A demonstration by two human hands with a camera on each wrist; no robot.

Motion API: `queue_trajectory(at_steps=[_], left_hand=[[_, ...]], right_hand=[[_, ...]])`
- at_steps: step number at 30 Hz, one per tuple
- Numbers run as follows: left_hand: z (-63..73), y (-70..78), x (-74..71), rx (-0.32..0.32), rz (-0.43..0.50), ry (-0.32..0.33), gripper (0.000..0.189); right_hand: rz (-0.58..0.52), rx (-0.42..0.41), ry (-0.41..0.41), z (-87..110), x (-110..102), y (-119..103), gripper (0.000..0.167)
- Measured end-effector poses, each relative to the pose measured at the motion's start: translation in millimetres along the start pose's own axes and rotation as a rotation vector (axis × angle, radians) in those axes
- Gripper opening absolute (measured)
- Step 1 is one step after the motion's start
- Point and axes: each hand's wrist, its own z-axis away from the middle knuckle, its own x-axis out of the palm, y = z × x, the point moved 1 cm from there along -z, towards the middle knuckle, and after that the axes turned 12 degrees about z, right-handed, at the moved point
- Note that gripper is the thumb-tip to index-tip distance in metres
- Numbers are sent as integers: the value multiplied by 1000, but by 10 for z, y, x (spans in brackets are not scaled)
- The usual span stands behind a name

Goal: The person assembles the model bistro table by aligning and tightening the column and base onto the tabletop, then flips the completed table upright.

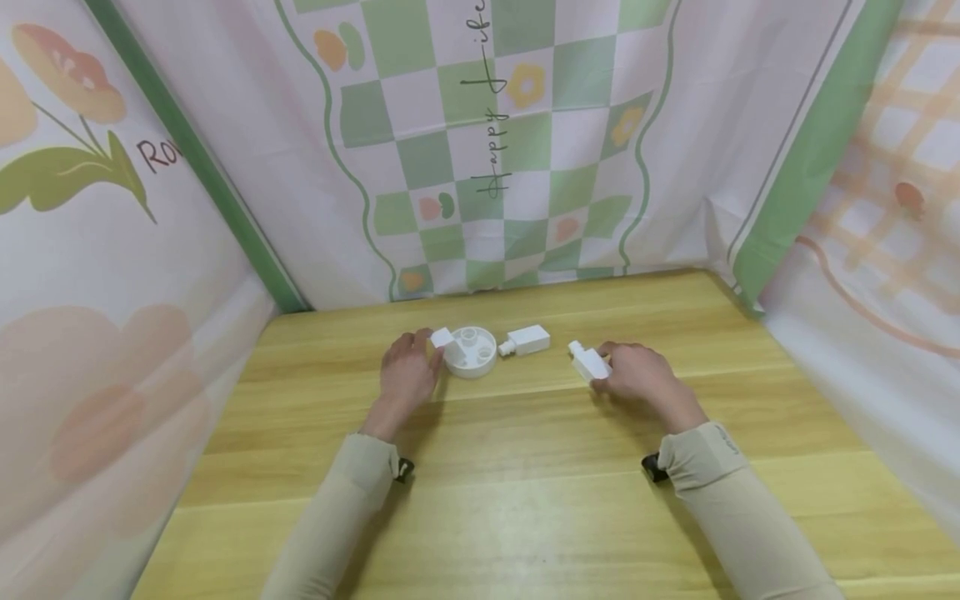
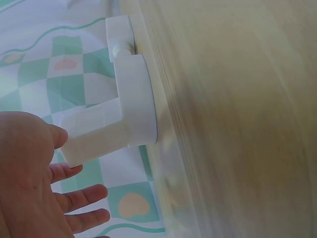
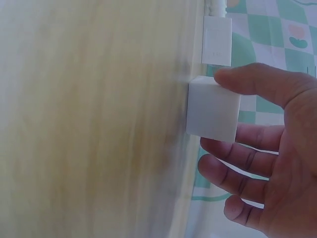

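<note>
Three white, box-shaped bottles (image 1: 527, 340), one round, white, shallow tray (image 1: 472, 372) and two small white rings (image 1: 469, 340) showing inside it are over one yellow wooden table (image 1: 510, 483). One bottle (image 1: 442, 337) stands in the tray's left side, its upper end pinched by the left hand (image 1: 407, 375) between thumb and one finger, and one middle bottle (image 1: 527, 340) lies near the tray, neck toward it. One right-side bottle (image 1: 589, 363) is held by the right hand (image 1: 641, 375), thumb and fingers one bottle apart; whether it touches the table I cannot tell.
</note>
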Motion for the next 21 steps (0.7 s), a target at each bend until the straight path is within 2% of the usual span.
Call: queue_trajectory(at_steps=[8,15,21], left_hand=[[-2,-10,-5,-12,14,-22,47],[-12,-13,-4,-37,14,-49,47],[-11,-16,-9,-27,7,-45,47]], right_hand=[[-20,21,30,-26,26,6,52],[-41,46,88,-52,25,-14,48],[-64,54,117,-69,1,-16,45]])
